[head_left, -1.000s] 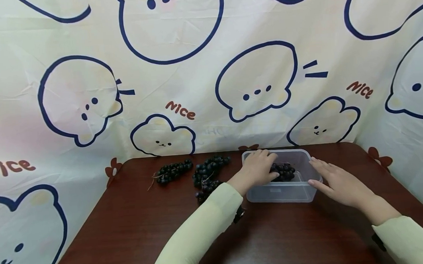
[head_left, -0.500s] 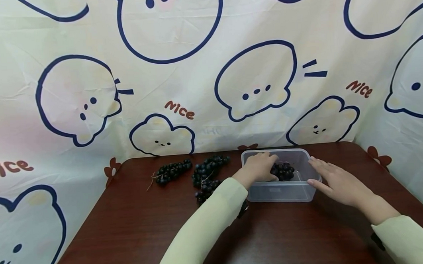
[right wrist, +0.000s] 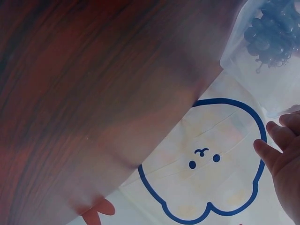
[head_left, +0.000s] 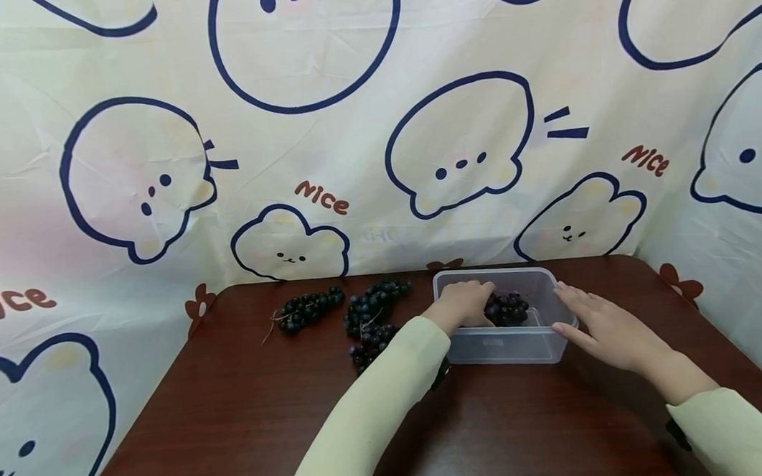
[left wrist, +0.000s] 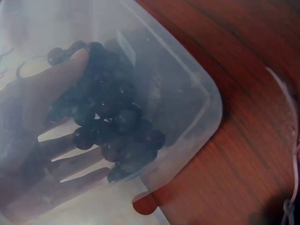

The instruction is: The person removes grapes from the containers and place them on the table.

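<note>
A clear plastic box (head_left: 503, 346) stands near the back of the table, with dark grapes (head_left: 507, 309) inside. My left hand (head_left: 465, 304) reaches over its left part and down into it. Through the cloudy box wall in the left wrist view, the thumb and fingers of the left hand (left wrist: 44, 89) lie around a bunch of grapes (left wrist: 108, 103), holding it. At the box's right side my right hand (head_left: 608, 330) rests its fingers against the rim, fingers fairly straight. The right wrist view catches only part of this right hand (right wrist: 286, 168) beside the box.
Left of the box lie more dark bunches: one grape bunch (head_left: 310, 310) with a bare stem, and a further cluster of grapes (head_left: 378, 306) partly behind my left sleeve. A patterned cloth (head_left: 376, 137) hangs behind the brown table (head_left: 267, 416).
My left hand has sunk a little lower into the box, its forearm shifting slightly right. My right hand keeps its place at the box's right side.
</note>
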`<state>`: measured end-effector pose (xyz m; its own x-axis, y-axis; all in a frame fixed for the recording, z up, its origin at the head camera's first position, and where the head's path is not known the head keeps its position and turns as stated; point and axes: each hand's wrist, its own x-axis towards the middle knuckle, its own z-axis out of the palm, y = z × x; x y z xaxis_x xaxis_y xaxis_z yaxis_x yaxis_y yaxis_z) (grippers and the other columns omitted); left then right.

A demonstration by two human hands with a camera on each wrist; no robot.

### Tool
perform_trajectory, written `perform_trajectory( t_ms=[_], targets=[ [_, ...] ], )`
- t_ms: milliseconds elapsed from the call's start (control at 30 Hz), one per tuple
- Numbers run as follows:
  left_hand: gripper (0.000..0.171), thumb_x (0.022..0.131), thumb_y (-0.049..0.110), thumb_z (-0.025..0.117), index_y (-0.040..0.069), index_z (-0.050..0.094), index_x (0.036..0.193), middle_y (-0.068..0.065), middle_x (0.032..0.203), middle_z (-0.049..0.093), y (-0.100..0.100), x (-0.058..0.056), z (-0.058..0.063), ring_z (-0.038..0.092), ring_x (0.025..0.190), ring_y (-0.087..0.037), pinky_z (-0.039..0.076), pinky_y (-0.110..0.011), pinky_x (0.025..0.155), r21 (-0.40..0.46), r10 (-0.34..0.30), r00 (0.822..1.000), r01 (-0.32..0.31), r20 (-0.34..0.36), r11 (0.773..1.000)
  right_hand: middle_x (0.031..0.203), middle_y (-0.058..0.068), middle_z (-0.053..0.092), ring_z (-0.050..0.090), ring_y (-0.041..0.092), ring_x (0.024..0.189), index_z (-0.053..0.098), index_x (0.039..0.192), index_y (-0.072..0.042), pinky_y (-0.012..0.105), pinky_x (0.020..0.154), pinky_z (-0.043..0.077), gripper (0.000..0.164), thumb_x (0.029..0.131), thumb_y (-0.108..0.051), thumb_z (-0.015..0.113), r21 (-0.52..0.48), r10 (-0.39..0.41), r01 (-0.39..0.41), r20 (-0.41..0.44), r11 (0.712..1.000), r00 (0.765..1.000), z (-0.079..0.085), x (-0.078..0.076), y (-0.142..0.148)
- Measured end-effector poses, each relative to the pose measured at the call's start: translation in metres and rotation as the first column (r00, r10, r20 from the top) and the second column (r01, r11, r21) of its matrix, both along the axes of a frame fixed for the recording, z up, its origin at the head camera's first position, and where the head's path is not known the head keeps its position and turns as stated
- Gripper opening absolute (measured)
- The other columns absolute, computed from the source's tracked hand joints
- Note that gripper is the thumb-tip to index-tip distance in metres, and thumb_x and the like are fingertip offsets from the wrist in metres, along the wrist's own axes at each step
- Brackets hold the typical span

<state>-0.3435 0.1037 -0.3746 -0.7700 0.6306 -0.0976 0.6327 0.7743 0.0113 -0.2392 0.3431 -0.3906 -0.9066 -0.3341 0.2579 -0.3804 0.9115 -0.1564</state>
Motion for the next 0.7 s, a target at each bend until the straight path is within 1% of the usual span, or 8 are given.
perform_trajectory(
  t_ms=[167, 333, 433, 500, 600, 700],
  targets=[
    [0.072, 0.086, 0.048, 0.07, 0.022, 0.04, 0.147, 0.003, 0.133, 0.055, 0.0037, -0.0005, -0.0038, 0.058, 0.112, -0.014, 0.051, -0.033, 0.083, -0.013, 0.009, 1.0, -0.009, 0.017, 1.0, 0.15, 0.025, 0.034, 0.036, 0.044, 0.134, 0.038, 0.146, 0.003, 0.06, 0.104, 0.03, 0.075, 0.095, -0.048, 0.057, -0.001, -0.008, 0.008, 0.008, 1.0, 1.0, 0.0004, -0.0007, -0.0002],
    [0.06, 0.093, 0.034, 0.066, 0.019, 0.039, 0.144, 0.002, 0.115, 0.064, 0.0057, 0.0006, -0.0059, 0.063, 0.093, -0.013, 0.05, -0.03, 0.072, -0.007, 0.031, 0.996, -0.03, 0.081, 1.0, 0.15, 0.027, 0.033, 0.036, 0.046, 0.133, 0.036, 0.147, 0.004, 0.059, 0.106, 0.028, 0.075, 0.096, -0.048, 0.055, 0.005, -0.002, 0.001, 0.02, 1.0, 1.0, 0.0001, -0.001, 0.001],
    [0.052, 0.094, 0.026, 0.064, 0.017, 0.041, 0.14, 0.001, 0.107, 0.065, 0.0054, 0.0003, -0.0075, 0.063, 0.087, -0.013, 0.049, -0.03, 0.07, -0.004, 0.034, 0.993, -0.033, 0.11, 0.999, 0.149, 0.026, 0.034, 0.036, 0.045, 0.133, 0.037, 0.146, 0.004, 0.059, 0.105, 0.029, 0.075, 0.096, -0.048, 0.056, 0.004, -0.006, 0.006, 0.005, 1.0, 1.0, 0.0001, 0.0, 0.0008],
    [0.048, 0.096, 0.023, 0.062, 0.016, 0.042, 0.139, 0.0, 0.109, 0.065, 0.005, -0.0002, -0.0087, 0.062, 0.089, -0.013, 0.048, -0.03, 0.073, -0.002, 0.035, 0.993, -0.035, 0.117, 0.999, 0.149, 0.026, 0.034, 0.036, 0.045, 0.133, 0.038, 0.146, 0.004, 0.059, 0.105, 0.029, 0.075, 0.095, -0.048, 0.056, 0.001, -0.008, 0.008, -0.004, 1.0, 1.0, -0.0003, 0.0, 0.0007],
    [0.041, 0.099, 0.02, 0.056, 0.015, 0.042, 0.137, -0.002, 0.117, 0.064, 0.0037, -0.0015, -0.0103, 0.062, 0.098, -0.014, 0.048, -0.03, 0.077, -0.016, 0.036, 0.991, -0.034, 0.131, 0.999, 0.149, 0.026, 0.035, 0.036, 0.045, 0.133, 0.039, 0.145, 0.004, 0.059, 0.105, 0.029, 0.075, 0.095, -0.049, 0.056, -0.005, -0.01, 0.01, -0.008, 1.0, 1.0, -0.0007, 0.0, -0.0001],
    [0.041, 0.1, 0.017, 0.054, 0.016, 0.041, 0.139, -0.002, 0.126, 0.06, 0.0021, -0.003, -0.0108, 0.06, 0.107, -0.014, 0.047, -0.029, 0.081, -0.034, 0.041, 0.987, -0.036, 0.157, 0.999, 0.149, 0.026, 0.034, 0.036, 0.045, 0.133, 0.039, 0.145, 0.004, 0.059, 0.105, 0.029, 0.076, 0.095, -0.05, 0.055, -0.007, -0.013, 0.013, -0.002, 1.0, 1.0, -0.0011, -0.0008, -0.0007]
  ],
)
